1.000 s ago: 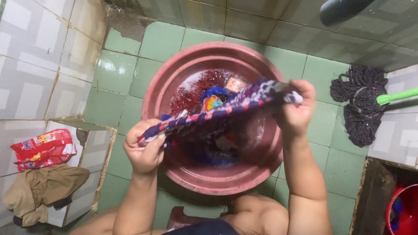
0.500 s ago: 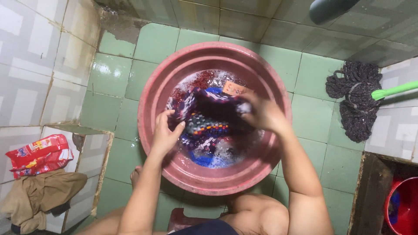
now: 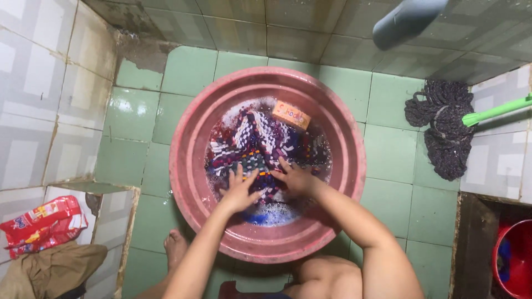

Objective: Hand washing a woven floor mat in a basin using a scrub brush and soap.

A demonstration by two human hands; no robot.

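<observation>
The wet cloth (image 3: 260,147) is spread in the red tub (image 3: 191,130), and it is pressed down flat by the left hand (image 3: 239,191) and right hand (image 3: 295,180), fingers spread, at its near edge.

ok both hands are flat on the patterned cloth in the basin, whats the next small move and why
Probably close the fingers and gather a fold to rub: the left hand and right hand press open-palmed on the patterned cloth, which lies spread in soapy water in the pink basin.
</observation>
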